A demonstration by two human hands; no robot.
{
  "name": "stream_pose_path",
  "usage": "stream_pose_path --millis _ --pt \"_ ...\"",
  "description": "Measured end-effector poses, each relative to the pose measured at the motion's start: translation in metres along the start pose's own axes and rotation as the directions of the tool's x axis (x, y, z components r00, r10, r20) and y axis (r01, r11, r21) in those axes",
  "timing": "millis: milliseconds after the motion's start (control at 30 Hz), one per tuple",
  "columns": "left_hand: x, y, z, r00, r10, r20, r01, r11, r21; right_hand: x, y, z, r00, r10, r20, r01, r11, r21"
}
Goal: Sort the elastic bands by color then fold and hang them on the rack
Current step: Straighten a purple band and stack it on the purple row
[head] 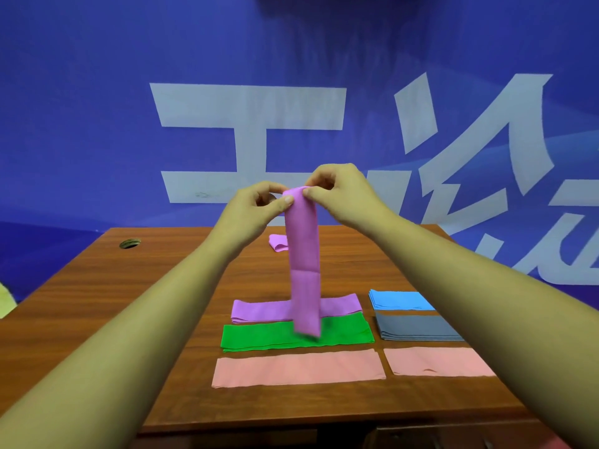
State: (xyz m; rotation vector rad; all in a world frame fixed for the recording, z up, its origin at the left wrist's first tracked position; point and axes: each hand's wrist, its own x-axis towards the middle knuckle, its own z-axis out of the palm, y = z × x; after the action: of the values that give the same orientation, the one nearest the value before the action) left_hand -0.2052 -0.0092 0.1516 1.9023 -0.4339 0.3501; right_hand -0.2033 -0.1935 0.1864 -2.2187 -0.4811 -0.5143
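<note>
A purple elastic band [304,260] hangs straight down above the table, pinched at its top by my left hand [256,212] and my right hand [337,196]. Its lower end dangles over the flat purple band pile [259,311] and the green band pile [259,337]. Below them lie a long pink band [298,367] and a shorter pink band [434,361]. Folded blue bands [400,299] and grey bands [418,327] sit at the right. A small folded purple band [277,243] rests farther back on the table. No rack is visible.
The wooden table [129,303] has a round cable hole [129,243] at its back left. A blue banner with large white characters [249,108] fills the wall behind. The table's front edge runs just below the pink bands.
</note>
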Motion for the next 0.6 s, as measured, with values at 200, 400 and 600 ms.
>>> stream_pose_path --millis 200,400,600 --pt "-0.004 -0.005 0.007 0.998 -0.048 0.031 0.054 0.975 -0.215 0.001 -0.005 -0.006 0.996 0.076 0.051 -0.084 0.979 0.185" --pt "-0.004 0.0 0.021 0.998 -0.035 0.047 0.047 0.956 -0.288 0.002 -0.002 -0.008 0.985 0.082 0.153 -0.096 0.992 0.085" --pt "-0.022 -0.028 0.028 0.932 -0.179 0.315 0.255 0.942 -0.22 0.008 -0.005 -0.007 0.985 0.17 0.002 -0.165 0.952 0.258"
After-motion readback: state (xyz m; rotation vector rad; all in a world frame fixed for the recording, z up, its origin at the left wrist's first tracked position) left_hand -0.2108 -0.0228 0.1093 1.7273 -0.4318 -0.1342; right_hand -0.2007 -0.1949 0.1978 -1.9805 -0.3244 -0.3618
